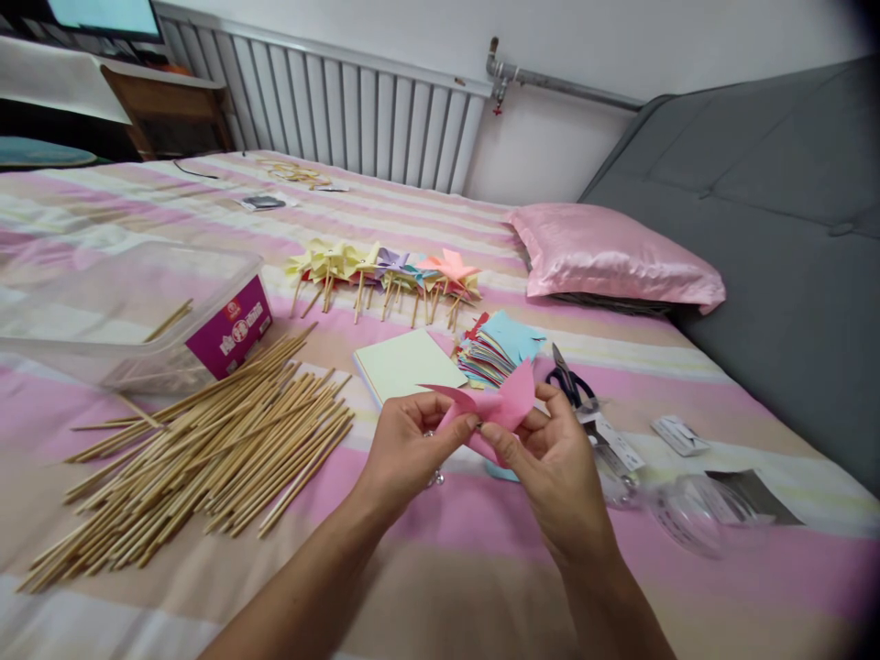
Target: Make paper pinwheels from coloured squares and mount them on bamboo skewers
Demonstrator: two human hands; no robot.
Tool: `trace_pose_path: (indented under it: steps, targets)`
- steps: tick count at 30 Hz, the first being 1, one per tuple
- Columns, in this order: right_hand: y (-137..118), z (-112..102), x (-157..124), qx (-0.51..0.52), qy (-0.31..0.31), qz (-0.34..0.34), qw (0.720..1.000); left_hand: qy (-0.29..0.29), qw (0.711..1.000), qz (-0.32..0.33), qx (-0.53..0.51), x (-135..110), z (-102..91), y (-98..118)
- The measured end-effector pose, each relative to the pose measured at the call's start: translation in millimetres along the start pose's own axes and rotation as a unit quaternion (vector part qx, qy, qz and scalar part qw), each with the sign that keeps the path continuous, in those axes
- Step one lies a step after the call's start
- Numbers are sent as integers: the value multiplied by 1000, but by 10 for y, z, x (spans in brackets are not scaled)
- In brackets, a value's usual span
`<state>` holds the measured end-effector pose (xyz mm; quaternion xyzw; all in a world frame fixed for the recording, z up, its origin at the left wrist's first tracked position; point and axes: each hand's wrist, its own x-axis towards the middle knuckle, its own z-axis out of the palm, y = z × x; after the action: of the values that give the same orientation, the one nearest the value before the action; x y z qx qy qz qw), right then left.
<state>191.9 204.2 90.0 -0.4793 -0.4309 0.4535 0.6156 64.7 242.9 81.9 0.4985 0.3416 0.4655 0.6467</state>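
Both hands hold a pink paper pinwheel [512, 401] above the bed, its blades partly folded. My left hand [412, 449] grips its left side, the thumb pressed near the centre. From the right, my right hand [550, 449] pinches it, thumb tip close to the left thumb. Something small and dark sits between the thumbs, too small to name. Just behind lie a stack of pale square paper [411, 362] and a pile of cut coloured paper [505, 339]. Scissors [569, 378] with dark handles rest beyond my right hand.
Wooden sticks [226, 449] spread at the left beside a clear plastic box [199, 275]. Several finished pinwheels [395, 266] lie farther back. A pink pillow [611, 252] is near the grey headboard [770, 202]. Small packages [679, 434] and a clear plastic container [708, 513] lie at right.
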Motion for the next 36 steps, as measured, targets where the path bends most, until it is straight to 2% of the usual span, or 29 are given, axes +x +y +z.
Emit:
trace_pose_path:
  steps: [10, 15, 25, 30, 36]
  targets:
    - [3, -18, 19, -31, -35, 0, 999, 14, 1000, 10, -4, -18, 25, 18]
    - [20, -36, 11, -76, 3, -7, 997, 22, 1000, 21, 0, -21, 33, 0]
    - [21, -49, 6, -95, 14, -3, 995, 38, 997, 33, 59, -28, 44, -15]
    - [31, -71, 23, -105, 0, -3, 995, 40, 998, 24, 39, -27, 70, 6]
    - [1, -38, 8, -83, 22, -3, 996, 29, 999, -8, 14, -15, 56, -15]
